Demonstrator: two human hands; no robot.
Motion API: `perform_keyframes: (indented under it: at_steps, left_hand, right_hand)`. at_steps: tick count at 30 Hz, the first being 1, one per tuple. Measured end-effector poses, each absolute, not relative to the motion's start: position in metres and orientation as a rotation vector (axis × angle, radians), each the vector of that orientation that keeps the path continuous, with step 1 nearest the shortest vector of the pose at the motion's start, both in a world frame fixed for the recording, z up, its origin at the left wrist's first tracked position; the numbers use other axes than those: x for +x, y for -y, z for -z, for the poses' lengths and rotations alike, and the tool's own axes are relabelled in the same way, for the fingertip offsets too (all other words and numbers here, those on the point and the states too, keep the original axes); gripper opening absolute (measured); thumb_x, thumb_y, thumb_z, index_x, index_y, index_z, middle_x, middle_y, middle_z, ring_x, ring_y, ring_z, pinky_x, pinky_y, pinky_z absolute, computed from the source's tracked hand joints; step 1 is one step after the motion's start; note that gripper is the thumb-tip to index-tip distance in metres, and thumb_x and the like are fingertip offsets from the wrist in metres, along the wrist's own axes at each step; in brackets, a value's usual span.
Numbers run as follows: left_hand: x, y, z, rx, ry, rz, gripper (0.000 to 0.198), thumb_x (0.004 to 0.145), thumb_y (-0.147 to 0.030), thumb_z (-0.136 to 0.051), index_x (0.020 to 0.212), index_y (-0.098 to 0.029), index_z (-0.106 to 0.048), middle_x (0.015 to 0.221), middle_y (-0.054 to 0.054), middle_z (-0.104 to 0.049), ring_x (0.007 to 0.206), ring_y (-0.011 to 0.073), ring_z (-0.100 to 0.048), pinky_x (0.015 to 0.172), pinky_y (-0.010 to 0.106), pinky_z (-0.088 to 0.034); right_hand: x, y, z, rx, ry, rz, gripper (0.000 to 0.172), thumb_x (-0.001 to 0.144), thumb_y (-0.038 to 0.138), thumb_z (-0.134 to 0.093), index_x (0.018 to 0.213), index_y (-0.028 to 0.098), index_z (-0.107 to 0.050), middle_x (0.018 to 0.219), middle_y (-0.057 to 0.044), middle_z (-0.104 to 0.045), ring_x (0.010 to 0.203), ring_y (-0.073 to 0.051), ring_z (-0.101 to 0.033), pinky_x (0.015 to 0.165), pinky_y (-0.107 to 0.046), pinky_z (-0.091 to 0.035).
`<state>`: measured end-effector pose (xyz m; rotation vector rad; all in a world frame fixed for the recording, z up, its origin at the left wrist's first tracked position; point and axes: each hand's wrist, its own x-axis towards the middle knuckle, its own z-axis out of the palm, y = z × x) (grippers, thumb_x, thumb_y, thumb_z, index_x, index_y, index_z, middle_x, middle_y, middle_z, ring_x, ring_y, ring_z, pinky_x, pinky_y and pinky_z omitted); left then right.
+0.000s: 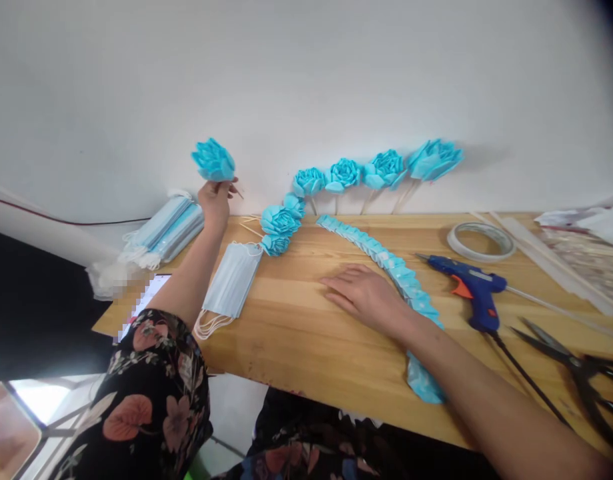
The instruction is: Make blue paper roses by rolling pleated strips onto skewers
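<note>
My left hand [215, 200] is raised near the wall, fingers closed round the stick of a blue fabric flower [213, 160] that stands upright above it. My right hand [363, 293] lies flat and open on the wooden table [306, 333], palm down. Just to its right runs a long curved row of overlapping blue cut pieces [386, 257]. Several finished blue flowers [343, 175] on sticks lean against the wall, and more flowers [280, 223] lie on the table below them.
A face mask [232, 280] lies flat near my left arm, with a stack of masks [169, 230] at the table's far left. A blue glue gun [473, 290], a tape roll [480, 241], scissors [571, 360] and glue sticks [556, 267] occupy the right side.
</note>
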<state>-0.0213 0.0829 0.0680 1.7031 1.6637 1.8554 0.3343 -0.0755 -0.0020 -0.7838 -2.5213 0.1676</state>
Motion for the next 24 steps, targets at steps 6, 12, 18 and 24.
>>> perform_keyframes:
  at_steps: [6, 12, 18, 24]
  left_hand:
    - [0.037, 0.016, -0.090, 1.781, -1.294, -1.897, 0.027, 0.094, -0.045, -0.059, 0.096, -0.020, -0.069, 0.086, 0.004, -0.072, 0.063, 0.0113, -0.062, 0.063, 0.027, -0.051]
    - [0.099, 0.075, -0.048, 1.941, -1.236, -1.373, 0.043, 0.092, -0.061, -0.054, 0.091, -0.022, -0.072, 0.085, 0.008, -0.074, 0.077, 0.0210, -0.067, 0.073, 0.037, -0.055]
    - [0.122, 0.074, -0.021, 2.106, -1.177, -1.287, 0.040, 0.094, -0.056, -0.051, 0.086, -0.023, -0.071, 0.079, 0.006, -0.072, 0.077, 0.0212, -0.065, 0.079, 0.038, -0.054]
    - [0.132, 0.078, -0.006, 2.154, -1.121, -1.211, 0.044, 0.094, -0.054, -0.049, 0.064, -0.022, -0.055, 0.065, 0.003, -0.062, 0.065, 0.0185, -0.057, 0.066, 0.033, -0.049]
  right_hand:
    - [0.336, 0.081, -0.013, -0.897, 2.250, -0.189, 0.062, 0.101, 0.043, -0.053, 0.158, 0.025, -0.035, 0.134, -0.014, -0.067, 0.126, -0.033, -0.063, 0.109, -0.060, -0.047]
    - [0.333, 0.093, -0.034, -0.808, 2.064, -0.389, 0.112, 0.087, 0.073, -0.059, 0.163, 0.031, 0.013, 0.160, -0.016, -0.042, 0.149, -0.035, -0.039, 0.118, -0.063, -0.037]
    - [0.329, 0.103, -0.044, -0.812, 2.023, -0.469, 0.125, 0.079, 0.081, -0.057, 0.160, 0.031, 0.024, 0.166, -0.015, -0.031, 0.154, -0.034, -0.030, 0.123, -0.059, -0.033]
    - [0.325, 0.110, -0.048, -0.770, 2.004, -0.476, 0.126, 0.085, 0.065, -0.068, 0.157, 0.032, 0.030, 0.167, -0.013, -0.029, 0.154, -0.034, -0.031, 0.121, -0.056, -0.038]
